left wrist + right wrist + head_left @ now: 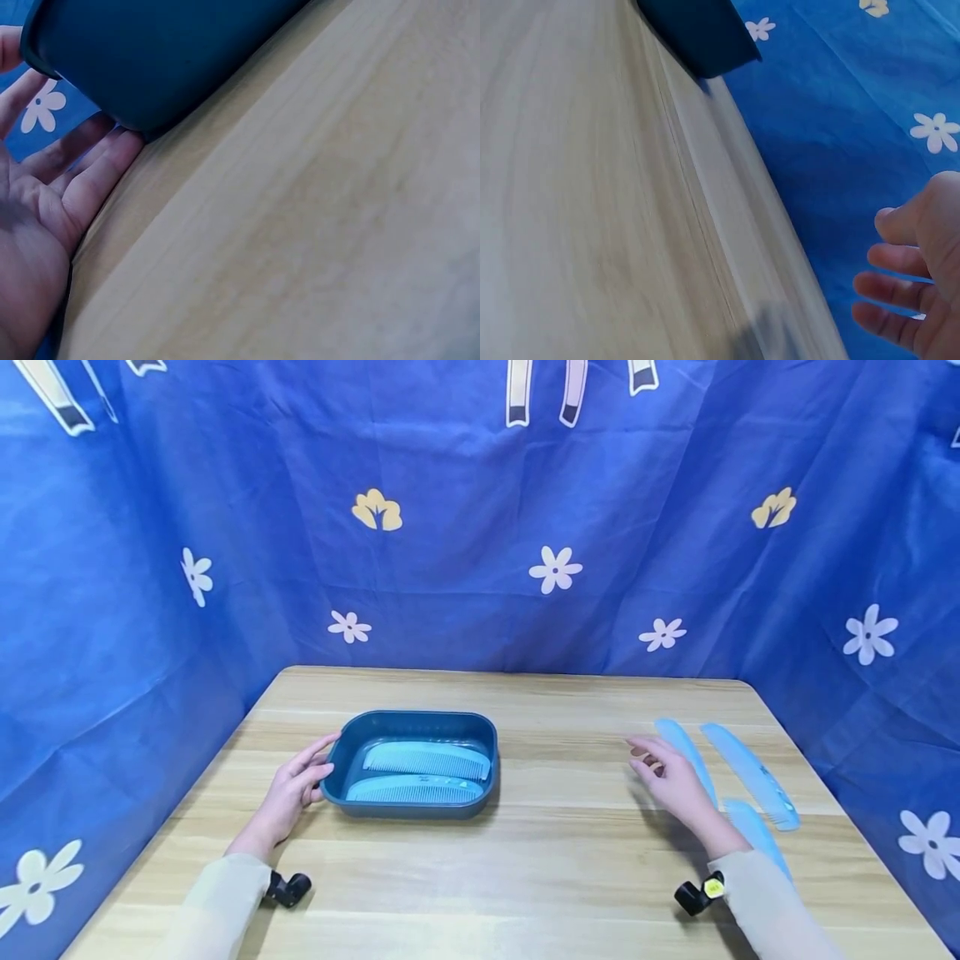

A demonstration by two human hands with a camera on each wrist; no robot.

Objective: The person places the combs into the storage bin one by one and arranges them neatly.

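While the left hand [294,782] rests open-fingered against the dark blue plastic tray [341,752] holding two light blue plastic combs [426,760], the right hand [672,774] hovers, fingers loose, holding nothing, beside three loose combs [752,772] on the wooden surface [562,860]. Picking one up seems next, needing a clean pinch.

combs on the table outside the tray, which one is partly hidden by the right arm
The comb nearest the person: the right hand and sleeve cover its lower end. The farthest-right comb lies fully in view; the middle comb sits just beyond the fingers.
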